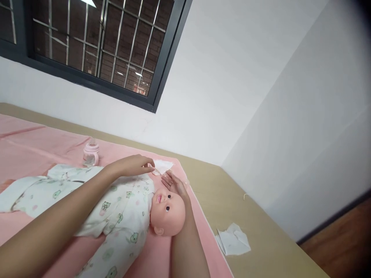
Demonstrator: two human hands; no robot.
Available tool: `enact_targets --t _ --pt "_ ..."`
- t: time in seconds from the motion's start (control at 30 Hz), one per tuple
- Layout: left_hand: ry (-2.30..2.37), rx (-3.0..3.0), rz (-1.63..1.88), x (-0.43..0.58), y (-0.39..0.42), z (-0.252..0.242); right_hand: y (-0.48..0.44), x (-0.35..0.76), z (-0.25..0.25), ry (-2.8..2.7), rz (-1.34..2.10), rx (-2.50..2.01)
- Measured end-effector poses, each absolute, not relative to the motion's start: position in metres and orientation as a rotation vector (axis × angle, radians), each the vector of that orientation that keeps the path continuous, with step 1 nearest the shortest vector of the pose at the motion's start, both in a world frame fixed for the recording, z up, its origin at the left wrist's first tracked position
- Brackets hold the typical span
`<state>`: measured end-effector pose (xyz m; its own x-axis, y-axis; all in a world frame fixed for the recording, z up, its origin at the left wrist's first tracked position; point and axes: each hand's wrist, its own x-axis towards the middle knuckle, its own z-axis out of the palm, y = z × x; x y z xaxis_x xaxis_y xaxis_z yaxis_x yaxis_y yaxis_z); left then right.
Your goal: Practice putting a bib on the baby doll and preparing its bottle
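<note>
A baby doll [168,212] lies on its back in a white romper [127,204] with green animal prints, its head toward the right. My left hand [135,165] reaches over the doll's chest, its curled fingertips closed at the left edge of a white tissue [162,166]. Beyond the doll's head, my right hand [176,184] is open, palm up with fingers stretched toward the tissue. My right forearm runs past the crown of the doll's head. Part of the doll's body is hidden under my left forearm.
A pink baby bottle [91,154] with a handle stands behind the doll on the pink mat [37,143]. Crumpled white tissue [233,239] lies on the tan surface [208,185] at the right. A white wall and a barred window [98,42] rise behind.
</note>
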<state>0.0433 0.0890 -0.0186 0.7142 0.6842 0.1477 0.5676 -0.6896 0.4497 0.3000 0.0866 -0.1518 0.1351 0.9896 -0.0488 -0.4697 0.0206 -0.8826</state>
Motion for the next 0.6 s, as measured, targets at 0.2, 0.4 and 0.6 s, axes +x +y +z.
enact_targets --t 0.2,0.4,0.6 --pt "0.958 2.553 0.418 0.029 0.088 -0.017 0.047 0.273 -0.151 -0.817 1.083 -0.885" --pt "0.912 2.529 0.427 0.013 0.095 -0.014 0.034 0.259 -0.127 -0.845 1.116 -0.954" --pt "0.884 2.545 0.35 0.005 0.094 -0.009 0.035 0.26 -0.129 -0.823 1.092 -0.892"
